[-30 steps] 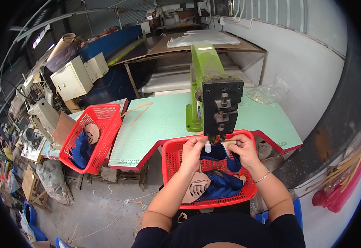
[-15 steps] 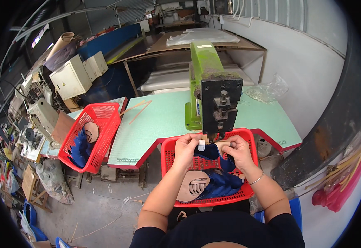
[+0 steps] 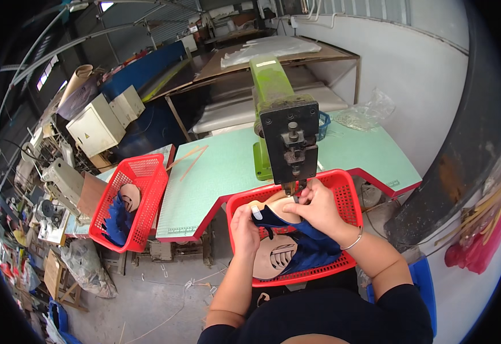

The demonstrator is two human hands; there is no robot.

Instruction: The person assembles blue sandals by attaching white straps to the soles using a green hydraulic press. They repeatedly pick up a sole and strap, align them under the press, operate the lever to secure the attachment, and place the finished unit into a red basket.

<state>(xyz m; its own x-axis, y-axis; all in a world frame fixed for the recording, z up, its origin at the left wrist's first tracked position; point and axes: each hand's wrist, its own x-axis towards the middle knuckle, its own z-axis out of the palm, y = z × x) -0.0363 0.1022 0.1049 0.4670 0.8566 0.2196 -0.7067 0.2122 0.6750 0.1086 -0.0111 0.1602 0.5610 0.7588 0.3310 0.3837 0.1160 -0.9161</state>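
near frame centre, the left hand (image 3: 244, 226) and right hand (image 3: 320, 209) grip either side of a blue-and-tan piece (image 3: 286, 211), little room separating it from the black machine head (image 3: 290, 137); a red basket (image 3: 340, 179) sits close by the green tabletop's (image 3: 221, 166) notched edge.

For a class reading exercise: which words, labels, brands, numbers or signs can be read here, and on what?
No words can be read.
White box: yellow triangle sign, no readable words.
Green machine: pale label, too small to read.
Green table: dark printed marks at two corners, too small to read.
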